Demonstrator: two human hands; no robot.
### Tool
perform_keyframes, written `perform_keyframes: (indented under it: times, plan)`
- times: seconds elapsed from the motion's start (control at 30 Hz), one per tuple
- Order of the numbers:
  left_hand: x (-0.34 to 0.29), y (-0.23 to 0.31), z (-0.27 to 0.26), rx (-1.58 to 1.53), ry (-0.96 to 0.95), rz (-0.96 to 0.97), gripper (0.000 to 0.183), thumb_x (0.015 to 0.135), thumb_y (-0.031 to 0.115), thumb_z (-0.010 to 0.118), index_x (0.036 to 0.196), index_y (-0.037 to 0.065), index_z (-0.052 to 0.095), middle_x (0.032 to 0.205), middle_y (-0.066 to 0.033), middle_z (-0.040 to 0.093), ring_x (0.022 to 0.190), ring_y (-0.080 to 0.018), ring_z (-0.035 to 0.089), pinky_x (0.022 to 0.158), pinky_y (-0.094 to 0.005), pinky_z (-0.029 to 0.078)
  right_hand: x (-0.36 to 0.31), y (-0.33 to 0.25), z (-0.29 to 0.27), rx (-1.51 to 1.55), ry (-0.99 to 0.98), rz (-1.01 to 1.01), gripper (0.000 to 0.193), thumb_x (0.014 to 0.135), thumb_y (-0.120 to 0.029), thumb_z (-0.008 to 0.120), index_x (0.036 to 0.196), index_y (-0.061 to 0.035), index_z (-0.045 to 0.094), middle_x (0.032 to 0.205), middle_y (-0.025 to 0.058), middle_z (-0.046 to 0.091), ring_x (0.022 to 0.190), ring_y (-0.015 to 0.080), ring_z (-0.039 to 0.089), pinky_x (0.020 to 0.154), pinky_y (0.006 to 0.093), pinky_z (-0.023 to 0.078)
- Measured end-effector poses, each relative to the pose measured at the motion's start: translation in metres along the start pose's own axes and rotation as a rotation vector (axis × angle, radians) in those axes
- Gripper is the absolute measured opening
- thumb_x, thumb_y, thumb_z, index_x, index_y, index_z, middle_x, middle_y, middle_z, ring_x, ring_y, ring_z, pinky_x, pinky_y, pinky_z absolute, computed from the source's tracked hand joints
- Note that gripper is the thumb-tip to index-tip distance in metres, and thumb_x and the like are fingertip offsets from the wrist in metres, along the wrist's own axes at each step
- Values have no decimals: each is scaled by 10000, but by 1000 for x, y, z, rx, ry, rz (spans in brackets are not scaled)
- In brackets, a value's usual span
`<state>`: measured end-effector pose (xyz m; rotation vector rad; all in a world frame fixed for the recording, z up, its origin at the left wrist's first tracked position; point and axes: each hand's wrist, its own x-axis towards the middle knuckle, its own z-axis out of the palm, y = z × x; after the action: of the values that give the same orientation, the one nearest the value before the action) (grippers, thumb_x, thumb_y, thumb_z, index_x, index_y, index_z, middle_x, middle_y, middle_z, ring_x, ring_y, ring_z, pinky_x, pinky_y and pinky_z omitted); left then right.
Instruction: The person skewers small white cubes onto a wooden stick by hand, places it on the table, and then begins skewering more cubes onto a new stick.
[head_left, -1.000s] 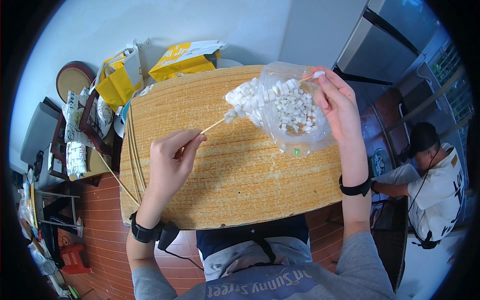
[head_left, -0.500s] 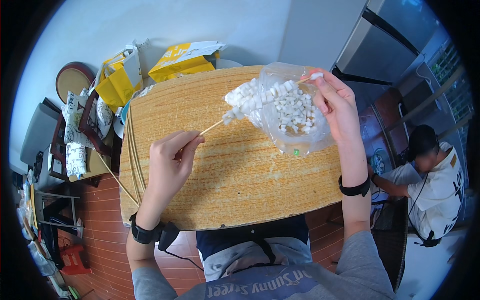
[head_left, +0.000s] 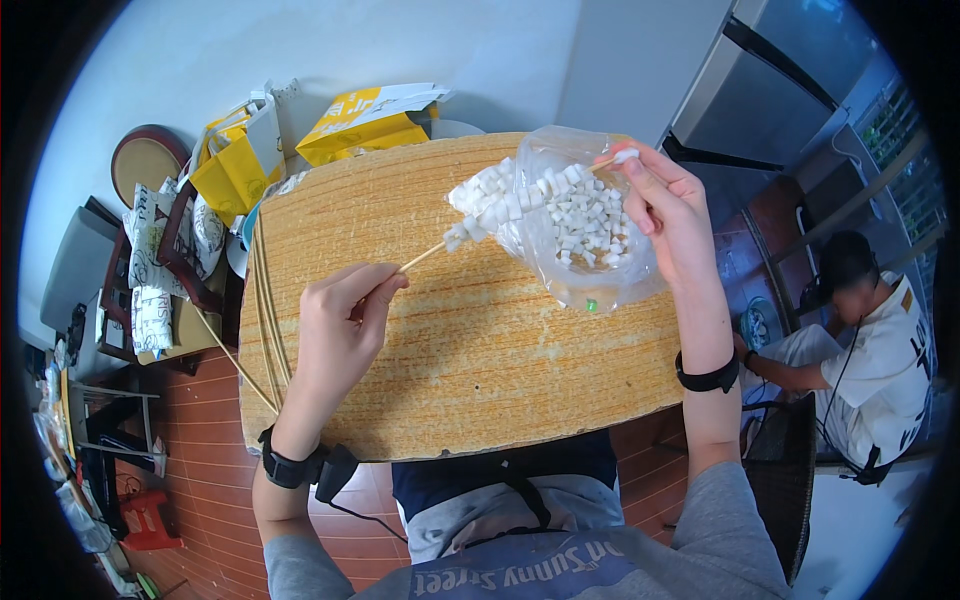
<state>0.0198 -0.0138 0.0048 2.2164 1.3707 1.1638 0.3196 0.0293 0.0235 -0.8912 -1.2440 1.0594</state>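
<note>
- Left hand [head_left: 345, 310]: lower left of the bag, grip pinched closed on the bare end of the stick [head_left: 425, 256].
- Stick slants up from that grip and passes over the bag [head_left: 560, 285]; its far end reaches the right hand [head_left: 670, 205], at the bag's upper right edge.
- Right hand: thumb and fingers closed on a single white end piece [head_left: 626, 156] at the stick's far tip; cannot tell how far it is threaded.
- Threaded pieces [head_left: 510, 208]: packed row along the middle of the stick, above the bag's left half, clear of both grips; bare wood shows on either side of the row.
- Stick: thin, straight, round, pale wood.
- Pieces: matte white, small, chunky, roughly cube-cut, material unclear.
- Loose pieces [head_left: 590, 225]: same kind, heaped inside the bag, left of the right hand.
- Bag: thin clear plastic, crinkled, soft rim, small green spot on the side nearest the person.
- Table [head_left: 480, 350]: under the bag, yellow-brown wood-grain top, worn pale patches, curved outline.
- Spare sticks [head_left: 268, 310]: long, thin, smooth, lying well left of the bag.
</note>
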Motion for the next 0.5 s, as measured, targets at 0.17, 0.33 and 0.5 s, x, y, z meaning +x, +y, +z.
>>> perform_keyframes:
  times: [0.17, 0.33, 0.5]
  plan:
    - [0, -1, 0, 5, -12, 3, 57, 801, -17, 582, 800, -19, 639, 621, -91, 579, 452, -124, 471, 437, -233, 363, 0, -1, 1, -21, 9, 12, 257, 887, -190, 572, 1065, -12, 625, 854, 44, 665, 450, 22, 357, 416, 161, 259]
    - [1, -2, -1, 9, -18, 23, 61, 798, -27, 575, 800, -20, 636, 649, -95, 596, 458, -128, 483, 440, -234, 379, -1, -3, -1, -81, -12, 64, 257, 884, -179, 571, 1069, -9, 627, 848, 48, 667, 453, 22, 391, 410, 162, 272]
    - [2, -3, -1, 11, 4, 27, 57, 793, -31, 581, 803, -19, 637, 653, -98, 597, 459, -130, 479, 439, -230, 368, 1, -9, -3, -131, -58, 81, 237, 885, -144, 562, 1062, -4, 632, 850, 59, 665, 475, 22, 438, 419, 161, 298]
